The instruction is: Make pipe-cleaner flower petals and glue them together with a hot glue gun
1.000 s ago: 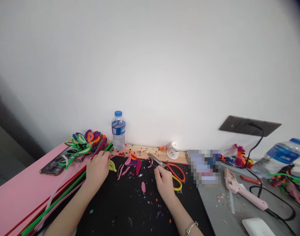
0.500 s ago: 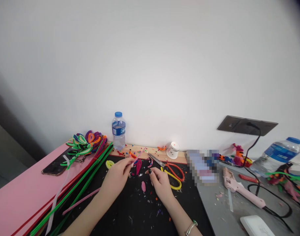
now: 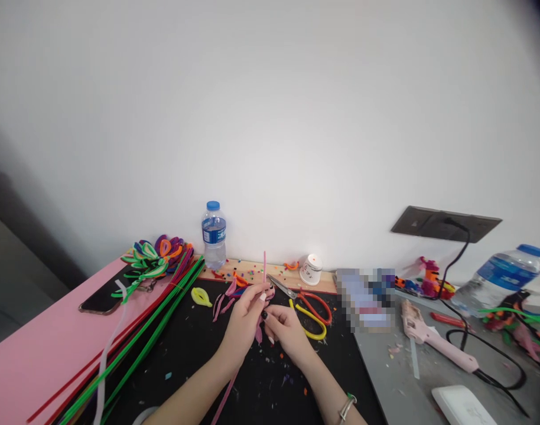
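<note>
My left hand (image 3: 246,321) pinches a long pink pipe cleaner (image 3: 264,268). One end points up past the fingertips, and the other trails down beside the forearm. Just below, my right hand (image 3: 288,335) is closed, its thumb and fingers meeting at the same pipe cleaner; the exact grip is partly hidden. A small pink loop (image 3: 258,336) lies on the black mat (image 3: 270,395) behind the hands. Scissors (image 3: 314,321) with one red and one yellow handle lie right of them. Left are a yellow loop (image 3: 201,297) and several pink loops (image 3: 221,306).
Green pipe cleaners (image 3: 139,348) and a phone (image 3: 100,297) lie at left. A water bottle (image 3: 214,236) and an upturned paper cup (image 3: 311,269) stand by the wall. On the right lie a pink glue gun (image 3: 442,348) with a black cord and a white box (image 3: 462,406).
My left hand has moved right, close to my right hand, and the pink pipe cleaner has turned from slanting to upright. The pink loops at left are now uncovered.
</note>
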The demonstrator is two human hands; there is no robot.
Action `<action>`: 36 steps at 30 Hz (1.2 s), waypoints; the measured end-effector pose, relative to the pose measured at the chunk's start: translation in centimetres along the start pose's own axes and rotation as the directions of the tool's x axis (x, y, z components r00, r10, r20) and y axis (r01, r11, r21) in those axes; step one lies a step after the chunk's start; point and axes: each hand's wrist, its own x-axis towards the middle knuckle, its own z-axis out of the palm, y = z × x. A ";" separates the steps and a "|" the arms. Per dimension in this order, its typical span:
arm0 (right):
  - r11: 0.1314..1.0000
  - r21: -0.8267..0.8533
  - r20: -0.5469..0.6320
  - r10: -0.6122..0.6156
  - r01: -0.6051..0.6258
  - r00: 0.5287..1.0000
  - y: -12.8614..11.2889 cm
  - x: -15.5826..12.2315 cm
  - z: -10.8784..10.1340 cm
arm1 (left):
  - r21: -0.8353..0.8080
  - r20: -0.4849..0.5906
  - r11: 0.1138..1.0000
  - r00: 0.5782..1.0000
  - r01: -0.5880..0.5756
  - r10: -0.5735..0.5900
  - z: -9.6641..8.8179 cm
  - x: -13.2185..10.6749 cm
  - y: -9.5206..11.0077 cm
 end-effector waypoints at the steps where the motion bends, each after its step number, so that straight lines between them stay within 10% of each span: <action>1: 1.000 0.002 -0.003 0.010 -0.010 1.000 0.0 0.0 0.1 | 0.016 0.023 1.000 1.000 -0.002 0.002 -0.1 0.0 -0.1; 9: 0.994 -0.108 -0.162 0.013 -0.031 0.987 1.0 0.5 -0.3 | 0.432 0.156 0.884 0.981 -0.176 0.118 -2.0 0.2 0.2; 15: 0.944 -0.328 -0.410 -0.096 -0.049 0.907 1.9 0.6 -1.2 | 0.937 -0.060 0.336 0.905 -0.093 0.420 -8.0 1.5 4.2; 21: 0.885 -0.462 -0.410 -0.161 -0.052 0.898 1.8 0.4 -1.1 | 0.967 -0.241 -0.032 0.943 0.254 0.230 -14.3 0.9 4.1; 29: 0.847 -0.530 -0.366 -0.197 -0.030 0.909 1.1 0.3 -1.0 | 0.925 -0.378 -0.062 0.924 0.375 -0.055 -15.8 1.1 2.6; 36: 0.848 -0.529 -0.368 -0.199 -0.029 0.908 1.2 0.2 -1.0 | 0.943 -0.323 -0.078 0.946 0.323 0.012 -16.9 1.2 3.6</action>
